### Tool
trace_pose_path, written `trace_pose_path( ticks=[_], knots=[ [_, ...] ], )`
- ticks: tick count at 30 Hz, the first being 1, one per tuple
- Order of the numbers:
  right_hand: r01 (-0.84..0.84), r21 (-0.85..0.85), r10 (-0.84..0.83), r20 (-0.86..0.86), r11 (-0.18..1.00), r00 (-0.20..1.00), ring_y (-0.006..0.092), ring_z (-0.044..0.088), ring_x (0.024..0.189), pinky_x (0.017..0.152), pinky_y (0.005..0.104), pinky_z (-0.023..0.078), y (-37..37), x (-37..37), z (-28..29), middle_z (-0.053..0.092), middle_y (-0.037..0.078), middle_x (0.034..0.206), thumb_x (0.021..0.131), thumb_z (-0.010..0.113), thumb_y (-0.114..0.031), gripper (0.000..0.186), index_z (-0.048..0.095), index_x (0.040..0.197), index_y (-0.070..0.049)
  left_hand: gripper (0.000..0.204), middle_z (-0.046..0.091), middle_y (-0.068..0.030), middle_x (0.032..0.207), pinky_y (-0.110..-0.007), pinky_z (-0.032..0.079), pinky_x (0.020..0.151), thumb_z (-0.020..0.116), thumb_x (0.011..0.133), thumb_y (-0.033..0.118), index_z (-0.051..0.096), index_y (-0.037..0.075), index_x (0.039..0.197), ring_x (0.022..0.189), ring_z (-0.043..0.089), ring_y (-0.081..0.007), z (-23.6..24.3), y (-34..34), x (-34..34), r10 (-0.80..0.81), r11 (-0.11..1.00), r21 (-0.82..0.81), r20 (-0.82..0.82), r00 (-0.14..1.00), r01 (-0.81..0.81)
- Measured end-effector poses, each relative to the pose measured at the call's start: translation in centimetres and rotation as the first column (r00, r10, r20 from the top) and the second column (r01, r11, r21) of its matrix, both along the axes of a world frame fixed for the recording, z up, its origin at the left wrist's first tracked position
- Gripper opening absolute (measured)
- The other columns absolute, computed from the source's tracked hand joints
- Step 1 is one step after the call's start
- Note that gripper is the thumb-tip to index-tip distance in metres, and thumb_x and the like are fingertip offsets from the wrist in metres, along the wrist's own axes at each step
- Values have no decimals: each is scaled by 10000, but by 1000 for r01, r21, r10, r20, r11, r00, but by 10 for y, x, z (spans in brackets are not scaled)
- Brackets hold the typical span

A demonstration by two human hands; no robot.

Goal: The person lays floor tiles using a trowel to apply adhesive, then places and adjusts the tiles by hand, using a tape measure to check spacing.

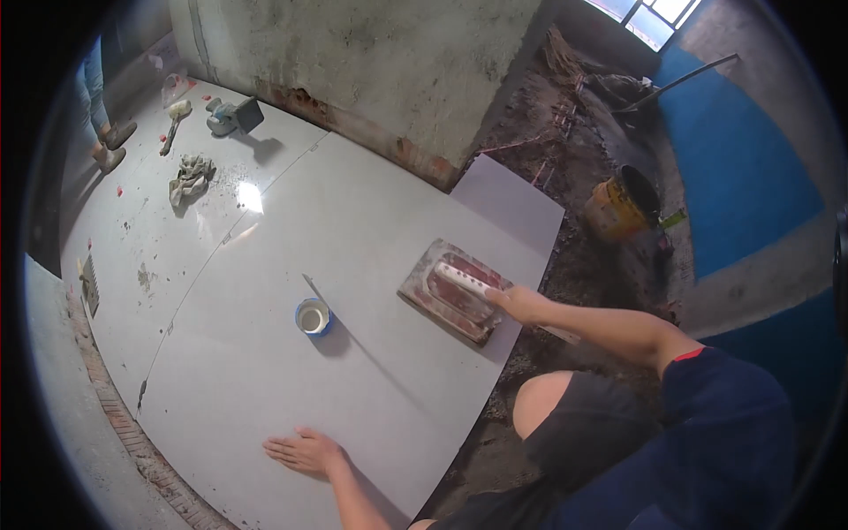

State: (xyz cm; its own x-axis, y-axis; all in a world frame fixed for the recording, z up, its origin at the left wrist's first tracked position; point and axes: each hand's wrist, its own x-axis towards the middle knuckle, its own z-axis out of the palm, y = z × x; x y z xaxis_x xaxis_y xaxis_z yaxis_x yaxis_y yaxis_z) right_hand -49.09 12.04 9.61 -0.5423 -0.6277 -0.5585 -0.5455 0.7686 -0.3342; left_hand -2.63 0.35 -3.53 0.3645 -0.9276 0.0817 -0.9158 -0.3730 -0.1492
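My left hand lies flat on a large pale floor tile, fingers stretched out, holding nothing. To the right, my right hand is closed on the near end of the handle of a rectangular float. The float has a stained reddish-brown back and a white handle with dark dots; it rests on the tile close to its right edge. Between my hands and farther off stands a small blue tub with whitish contents and a thin stick or blade leaning out of it.
Farther back on the tiles are a crumpled rag, a mallet and a grey device. A notched trowel lies at the left edge. Another person's feet stand far left. Right of the tiles, rough ground holds a yellow bucket.
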Motion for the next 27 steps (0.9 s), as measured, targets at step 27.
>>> trace_pose_path(
  ticks=[27],
  knots=[
    [311,-445,-259,176,840,950,162,470,418,380,346,364,18,-70,22,492,39,559,959,404,-636,657,634,821,-36,671,210,-275,1551,-454,192,1186,382,995,337,223,-122,1459,1446,211,-397,-15,4,17,-19,982,-185,20,1000,22]
  ],
)
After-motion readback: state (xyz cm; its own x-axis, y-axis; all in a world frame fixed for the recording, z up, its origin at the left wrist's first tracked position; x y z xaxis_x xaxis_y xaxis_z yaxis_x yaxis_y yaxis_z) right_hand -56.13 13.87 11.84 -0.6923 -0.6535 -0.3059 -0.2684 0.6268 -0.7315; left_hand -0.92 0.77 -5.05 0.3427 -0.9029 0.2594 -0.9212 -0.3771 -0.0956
